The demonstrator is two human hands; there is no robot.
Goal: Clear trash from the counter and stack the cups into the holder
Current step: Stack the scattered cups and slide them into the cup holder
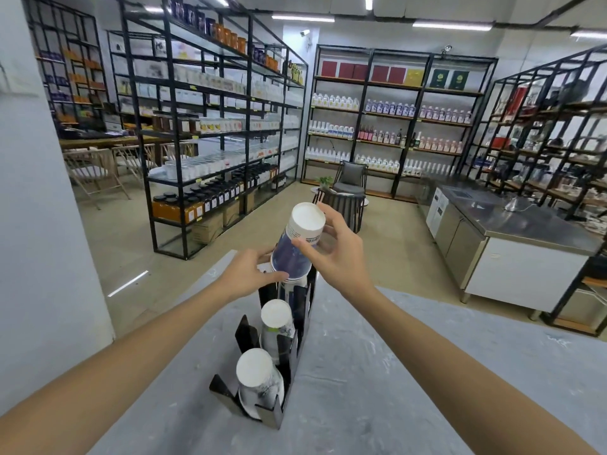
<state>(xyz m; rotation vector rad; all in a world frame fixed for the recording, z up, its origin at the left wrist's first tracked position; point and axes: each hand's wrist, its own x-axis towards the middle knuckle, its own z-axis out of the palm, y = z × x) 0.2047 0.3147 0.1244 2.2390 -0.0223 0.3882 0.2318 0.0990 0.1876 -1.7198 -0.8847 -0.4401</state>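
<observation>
A black cup holder (284, 387) with three slots stands on the grey counter (394, 372). An upside-down white cup stack (259, 377) fills the near slot and another white cup stack (277, 323) the middle one. Over the far slot I hold an upside-down blue and white paper cup (295, 247), tilted, its rim on the cups below. My right hand (331, 251) grips its upper part, thumb on the front. My left hand (249, 274) holds it at the rim from the left.
The counter ends just beyond the holder, with floor past its far edge. A white wall (39, 224) stands at the left. Black shelving racks (213, 126) line the room, and a steel work counter (525, 224) sits at the right.
</observation>
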